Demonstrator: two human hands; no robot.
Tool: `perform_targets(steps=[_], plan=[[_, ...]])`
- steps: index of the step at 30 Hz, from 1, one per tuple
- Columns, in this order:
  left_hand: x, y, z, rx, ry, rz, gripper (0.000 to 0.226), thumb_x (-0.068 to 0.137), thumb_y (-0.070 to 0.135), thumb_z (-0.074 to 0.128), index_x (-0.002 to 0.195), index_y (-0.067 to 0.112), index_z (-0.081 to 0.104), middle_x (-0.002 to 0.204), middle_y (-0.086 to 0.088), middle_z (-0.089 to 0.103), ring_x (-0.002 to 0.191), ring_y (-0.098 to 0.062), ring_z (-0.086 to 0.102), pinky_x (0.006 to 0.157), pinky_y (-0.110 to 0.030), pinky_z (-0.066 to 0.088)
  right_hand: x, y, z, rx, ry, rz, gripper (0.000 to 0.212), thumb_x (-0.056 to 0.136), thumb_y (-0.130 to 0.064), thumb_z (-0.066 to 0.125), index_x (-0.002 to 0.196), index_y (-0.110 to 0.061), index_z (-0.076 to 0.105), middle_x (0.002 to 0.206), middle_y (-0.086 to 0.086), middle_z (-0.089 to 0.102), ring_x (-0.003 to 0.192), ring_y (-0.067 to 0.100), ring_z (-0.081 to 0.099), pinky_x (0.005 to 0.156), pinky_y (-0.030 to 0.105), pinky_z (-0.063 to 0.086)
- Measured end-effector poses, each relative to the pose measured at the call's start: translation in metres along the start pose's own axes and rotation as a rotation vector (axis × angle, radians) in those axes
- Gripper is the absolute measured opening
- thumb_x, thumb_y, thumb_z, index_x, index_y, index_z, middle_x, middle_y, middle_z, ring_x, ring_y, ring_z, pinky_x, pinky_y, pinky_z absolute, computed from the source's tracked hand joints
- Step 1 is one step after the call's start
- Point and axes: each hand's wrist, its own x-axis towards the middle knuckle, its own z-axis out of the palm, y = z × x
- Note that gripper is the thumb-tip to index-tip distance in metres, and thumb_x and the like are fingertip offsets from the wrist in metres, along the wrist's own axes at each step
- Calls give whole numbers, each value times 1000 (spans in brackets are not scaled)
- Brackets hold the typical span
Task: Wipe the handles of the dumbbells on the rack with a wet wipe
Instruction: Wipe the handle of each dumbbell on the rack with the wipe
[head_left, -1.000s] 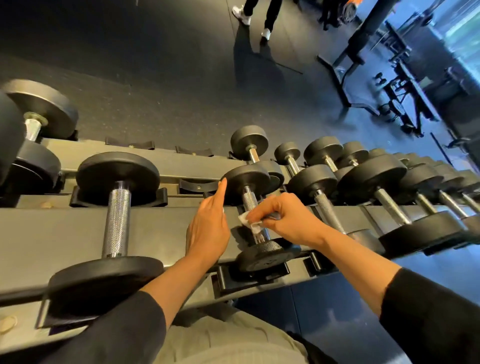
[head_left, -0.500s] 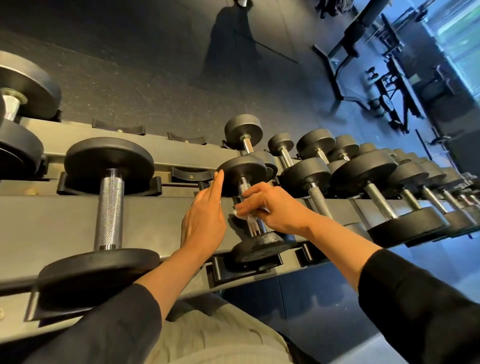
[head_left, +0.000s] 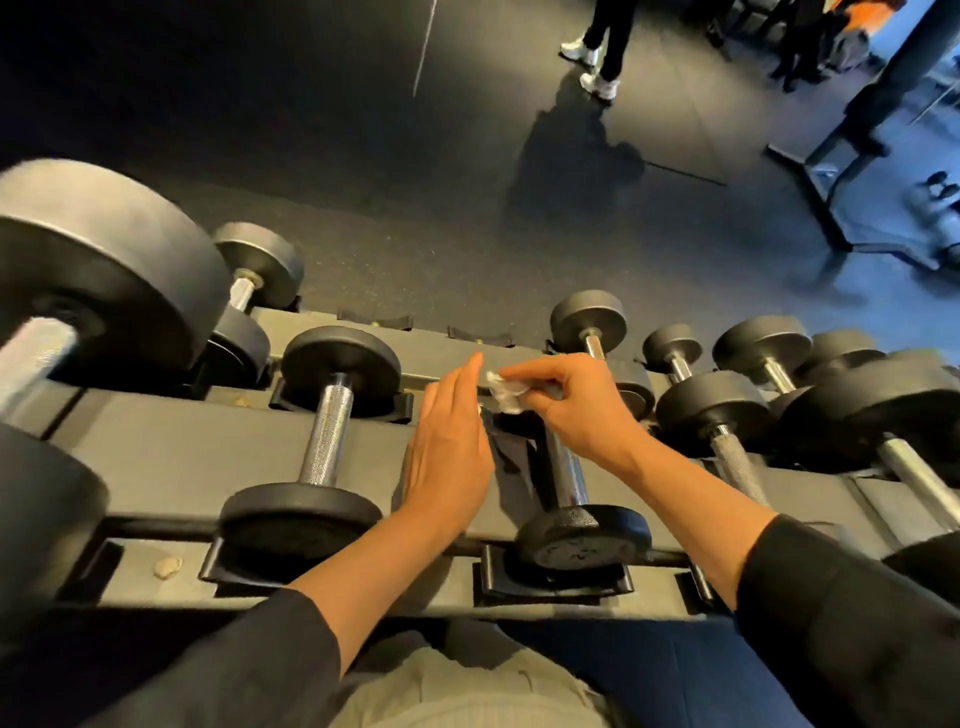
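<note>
A small black dumbbell (head_left: 571, 483) with a shiny chrome handle lies in its cradle on the grey rack (head_left: 197, 457), directly in front of me. My right hand (head_left: 576, 410) pinches a crumpled white wet wipe (head_left: 506, 392) at the far end of that handle, over the hidden far head. My left hand (head_left: 449, 452) lies flat with straight fingers on the rack just left of the handle, holding nothing. A bigger dumbbell (head_left: 327, 431) with a knurled handle sits to the left.
More dumbbells (head_left: 727, 436) fill the rack to the right and a very large one (head_left: 93, 291) at the far left. Beyond the rack lies dark rubber floor. A person's legs (head_left: 605, 47) stand at the far top, with gym machines (head_left: 852, 145) at the upper right.
My right hand slid the wipe up the chrome handle from its middle to its far end. The left hand stayed flat beside it. The camera tilted, showing more floor.
</note>
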Motion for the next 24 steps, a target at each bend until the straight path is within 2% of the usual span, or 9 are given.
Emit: perform_targets(steps=[2,5,9,12,15,18,24], plan=[[5,0,-16,85,34,7,59,91,-4,47,146,12,31,136,-9,46,126,-23,38,101,-32,34,10,-10,8,61,9,-35,30,85,-1,63,113,-12,69,113,4,68,106,11,60,100,28,45],[8,-4,-43,221,77,-16,57,88,-6,49,142,10,37,134,-10,49,122,-25,40,100,-32,33,19,-23,29,115,-38,-70,28,85,-4,65,112,-11,69,111,4,69,104,14,62,96,29,48],[-4,-15,-77,352,67,-38,52,87,-2,52,137,12,44,132,-8,50,121,-24,42,97,-43,44,27,-34,59,128,-110,-113,25,85,-4,64,108,-11,71,107,6,70,99,16,63,92,30,49],[-15,-21,-97,458,72,-78,52,87,1,54,137,13,43,133,-8,50,124,-25,41,97,-45,45,30,-40,79,78,-147,-118,25,86,-1,60,106,-11,72,107,8,70,101,20,63,93,31,49],[-27,-27,-111,528,61,-125,55,87,3,56,139,12,42,135,-9,48,126,-25,39,98,-38,40,34,-42,96,49,-128,-137,26,82,1,60,100,-11,74,102,8,71,94,23,64,87,36,52],[-39,-37,-114,501,77,-144,46,93,3,47,138,14,45,134,-6,51,124,-17,39,100,-29,34,35,-44,109,47,-104,-115,23,81,-2,62,98,-13,74,96,8,71,89,23,64,81,33,53],[-41,-41,-102,512,156,-187,49,92,6,45,138,22,46,122,2,59,110,-9,45,84,-21,35,43,-43,126,148,-2,-19,26,85,-5,58,103,-17,73,103,5,71,96,23,63,83,33,50]])
